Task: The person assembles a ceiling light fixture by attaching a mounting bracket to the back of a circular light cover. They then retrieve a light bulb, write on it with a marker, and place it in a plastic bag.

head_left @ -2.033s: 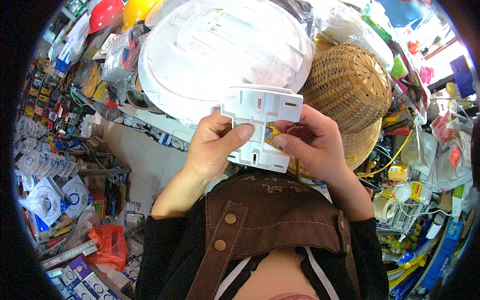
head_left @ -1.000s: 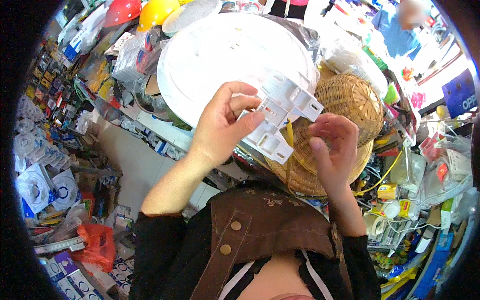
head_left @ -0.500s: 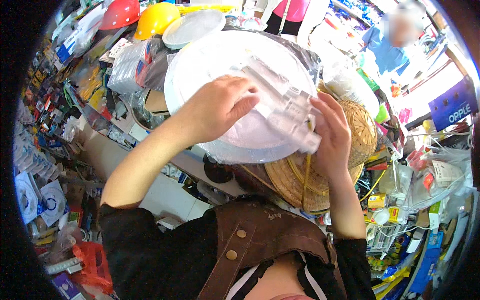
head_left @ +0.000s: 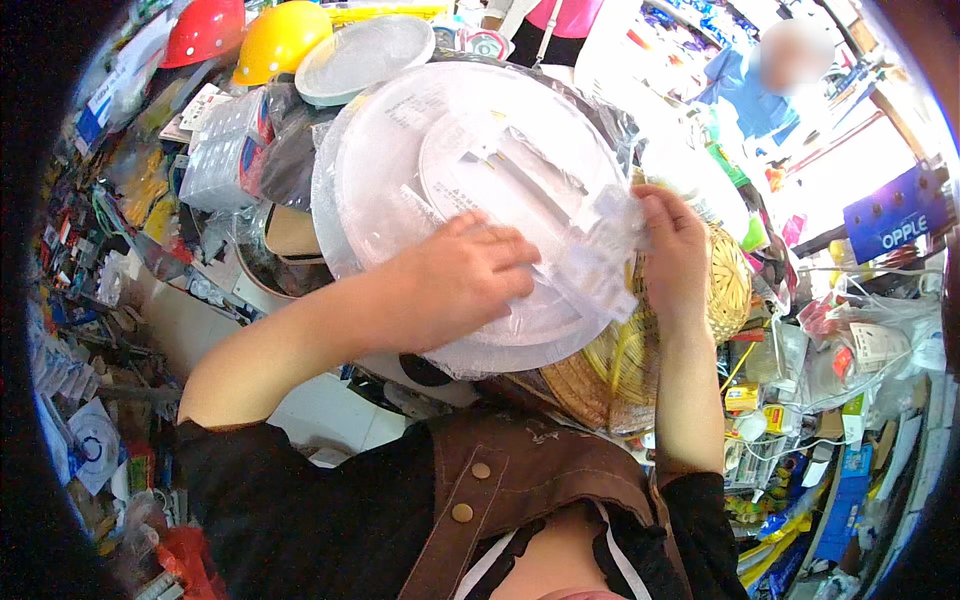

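Note:
A large round white ceiling lamp base (head_left: 385, 160), wrapped in clear plastic, lies tilted in front of me. Inside its rim is a smaller disc with a pale bar across it. My left hand (head_left: 470, 285) rests over its near left part, fingers loosely bent and spread, nothing visible in them. At its right edge, my right hand (head_left: 675, 235) pinches a clear plastic packet (head_left: 600, 255) with whitish pieces inside. The packet is blurred, so I cannot make out the pieces. A woven straw hat (head_left: 605, 375) sits under the lamp base, beside my right forearm.
A red hard hat (head_left: 203, 33), a yellow hard hat (head_left: 283, 43) and a round translucent cover (head_left: 365, 60) stand at the far left. Stacked clear packs (head_left: 222, 150) lie nearer. A blue box (head_left: 895, 215) is at right. A person in blue (head_left: 755, 90) stands beyond.
The lamp base has tipped and slid nearer me, showing its inner disc and bar more plainly. My left hand has moved down and right. My right hand has closed on the packet's edge.

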A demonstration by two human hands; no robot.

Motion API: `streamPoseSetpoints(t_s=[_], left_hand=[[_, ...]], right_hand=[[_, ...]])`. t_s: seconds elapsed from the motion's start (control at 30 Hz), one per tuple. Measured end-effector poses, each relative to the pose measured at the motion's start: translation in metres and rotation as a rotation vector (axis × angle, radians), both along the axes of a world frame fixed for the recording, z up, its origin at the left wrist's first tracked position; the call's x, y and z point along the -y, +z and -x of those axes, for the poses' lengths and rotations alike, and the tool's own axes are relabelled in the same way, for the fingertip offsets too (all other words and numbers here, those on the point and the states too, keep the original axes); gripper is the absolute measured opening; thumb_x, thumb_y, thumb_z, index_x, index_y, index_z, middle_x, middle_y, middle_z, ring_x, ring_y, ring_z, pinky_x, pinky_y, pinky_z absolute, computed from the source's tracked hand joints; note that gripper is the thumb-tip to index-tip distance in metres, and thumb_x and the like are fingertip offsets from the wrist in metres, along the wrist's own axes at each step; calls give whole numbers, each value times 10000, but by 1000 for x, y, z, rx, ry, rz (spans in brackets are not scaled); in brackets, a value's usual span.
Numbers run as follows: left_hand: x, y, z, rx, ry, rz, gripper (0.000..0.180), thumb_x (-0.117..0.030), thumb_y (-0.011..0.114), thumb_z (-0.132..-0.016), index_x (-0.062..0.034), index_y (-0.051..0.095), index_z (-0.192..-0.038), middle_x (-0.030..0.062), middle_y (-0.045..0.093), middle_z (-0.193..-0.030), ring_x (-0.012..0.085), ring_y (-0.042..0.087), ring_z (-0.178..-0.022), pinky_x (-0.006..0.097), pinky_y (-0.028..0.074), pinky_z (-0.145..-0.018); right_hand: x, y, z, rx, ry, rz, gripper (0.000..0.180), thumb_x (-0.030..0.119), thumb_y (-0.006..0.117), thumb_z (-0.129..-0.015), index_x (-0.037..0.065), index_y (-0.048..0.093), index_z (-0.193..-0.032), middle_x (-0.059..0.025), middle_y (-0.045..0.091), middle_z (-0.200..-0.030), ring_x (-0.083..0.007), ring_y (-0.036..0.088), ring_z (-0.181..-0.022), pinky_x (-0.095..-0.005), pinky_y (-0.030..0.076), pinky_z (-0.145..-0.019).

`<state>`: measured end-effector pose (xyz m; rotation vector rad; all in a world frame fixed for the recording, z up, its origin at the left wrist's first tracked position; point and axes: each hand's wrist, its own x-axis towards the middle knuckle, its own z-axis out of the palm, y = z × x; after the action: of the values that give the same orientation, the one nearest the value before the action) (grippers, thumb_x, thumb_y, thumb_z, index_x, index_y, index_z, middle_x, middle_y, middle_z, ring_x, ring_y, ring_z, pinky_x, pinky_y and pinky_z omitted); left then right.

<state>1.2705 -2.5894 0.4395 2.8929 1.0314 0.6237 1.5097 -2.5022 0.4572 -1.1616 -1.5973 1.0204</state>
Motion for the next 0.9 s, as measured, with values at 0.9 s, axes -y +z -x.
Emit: streamPoseSetpoints(t_s=[0.9], left_hand=[[-175, 18, 13, -1, 14, 337, 283, -103, 687, -746, -54, 565, -997, 90, 541, -1035, 260, 536, -998, 374, 431, -904]], right_hand=[[-26, -34, 27, 669, -129, -450, 135, 103, 462, -871, 29, 549, -942, -211, 575, -904, -395, 573, -837, -466, 452, -737]])
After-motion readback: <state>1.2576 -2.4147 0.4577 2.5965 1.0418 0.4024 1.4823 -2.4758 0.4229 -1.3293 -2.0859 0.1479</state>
